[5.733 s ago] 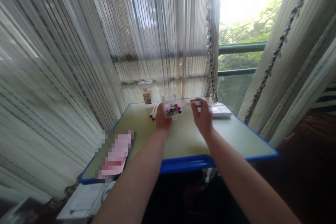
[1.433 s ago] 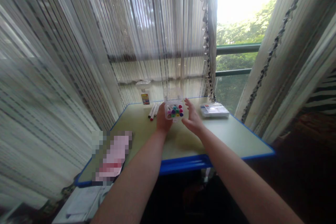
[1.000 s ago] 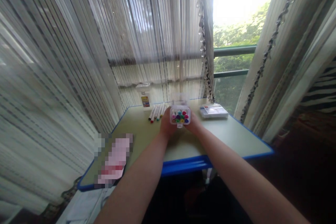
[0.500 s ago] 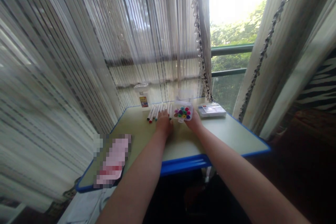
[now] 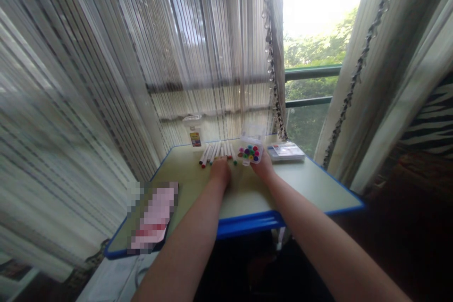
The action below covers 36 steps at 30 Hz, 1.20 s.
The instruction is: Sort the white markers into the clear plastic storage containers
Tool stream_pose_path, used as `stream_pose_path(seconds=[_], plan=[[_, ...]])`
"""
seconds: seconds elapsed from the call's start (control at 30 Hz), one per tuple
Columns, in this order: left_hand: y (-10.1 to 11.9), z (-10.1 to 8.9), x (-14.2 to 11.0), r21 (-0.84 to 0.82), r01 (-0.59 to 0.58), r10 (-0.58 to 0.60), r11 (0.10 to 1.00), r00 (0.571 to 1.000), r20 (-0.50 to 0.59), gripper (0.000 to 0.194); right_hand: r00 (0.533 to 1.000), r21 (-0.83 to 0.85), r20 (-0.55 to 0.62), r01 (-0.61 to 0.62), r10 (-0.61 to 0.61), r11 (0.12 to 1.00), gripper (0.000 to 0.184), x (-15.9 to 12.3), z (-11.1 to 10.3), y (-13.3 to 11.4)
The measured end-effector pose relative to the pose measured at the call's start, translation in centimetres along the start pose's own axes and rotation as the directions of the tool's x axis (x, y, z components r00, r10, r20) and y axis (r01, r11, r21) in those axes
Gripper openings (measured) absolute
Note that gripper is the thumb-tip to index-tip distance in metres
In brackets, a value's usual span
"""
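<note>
Several white markers (image 5: 212,151) with coloured ends lie side by side on the table. My left hand (image 5: 221,170) is at their near ends, fingers curled down and closed; what they hold, if anything, is hidden. To the right, my right hand (image 5: 264,164) grips a clear plastic box (image 5: 247,162) from its right side. The box is tilted toward me with its transparent lid raised at the back. Inside are several round coloured pieces (image 5: 250,153), in pink, green, blue, yellow and purple.
The table (image 5: 311,188) has a blue edge. At its back stands a clear container (image 5: 195,138) with a label. A flat clear-lidded case (image 5: 286,151) lies right of my right hand. A blurred pink object (image 5: 155,214) lies front left. String curtains (image 5: 219,56) hang behind.
My left hand has drawn slightly toward me, its fingers going from stretched over the markers to curled. The box has shifted slightly right in my right hand. The view has moved a little.
</note>
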<state>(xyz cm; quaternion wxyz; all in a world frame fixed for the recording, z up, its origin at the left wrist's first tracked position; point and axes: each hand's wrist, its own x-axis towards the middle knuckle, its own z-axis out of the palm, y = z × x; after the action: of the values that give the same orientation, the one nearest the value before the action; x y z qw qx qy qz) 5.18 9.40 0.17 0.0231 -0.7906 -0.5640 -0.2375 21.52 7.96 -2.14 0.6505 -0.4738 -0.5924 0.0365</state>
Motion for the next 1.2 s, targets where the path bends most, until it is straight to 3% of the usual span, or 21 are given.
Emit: stream_pose_path(seconds=[0.3, 0.63, 0.93, 1.2], plan=[[1.0, 0.1, -0.5, 0.01, -0.277, 0.276, 0.961, 0.96, 0.046, 0.029, 1.0, -0.061, -0.03, -0.007, 0.005, 0.998, 0.03, 0.2, 0.0, 0.9], [1.1, -0.2, -0.4, 0.023, -0.229, 0.229, 0.973, 0.973, 0.015, 0.031, 0.999, -0.055, -0.05, -0.018, 0.015, 0.998, 0.027, 0.3, 0.0, 0.7], [1.1, -0.2, -0.4, 0.019, -0.246, 0.244, 0.969, 0.968, 0.061, 0.026, 0.998, -0.061, -0.056, -0.014, 0.011, 0.998, 0.023, 0.3, -0.3, 0.4], [0.7, 0.4, 0.3, -0.238, -0.16, 0.101, 0.958, 0.965, -0.242, 0.048, 0.999, -0.078, -0.045, -0.023, 0.019, 0.997, 0.026, 0.3, -0.7, -1.0]])
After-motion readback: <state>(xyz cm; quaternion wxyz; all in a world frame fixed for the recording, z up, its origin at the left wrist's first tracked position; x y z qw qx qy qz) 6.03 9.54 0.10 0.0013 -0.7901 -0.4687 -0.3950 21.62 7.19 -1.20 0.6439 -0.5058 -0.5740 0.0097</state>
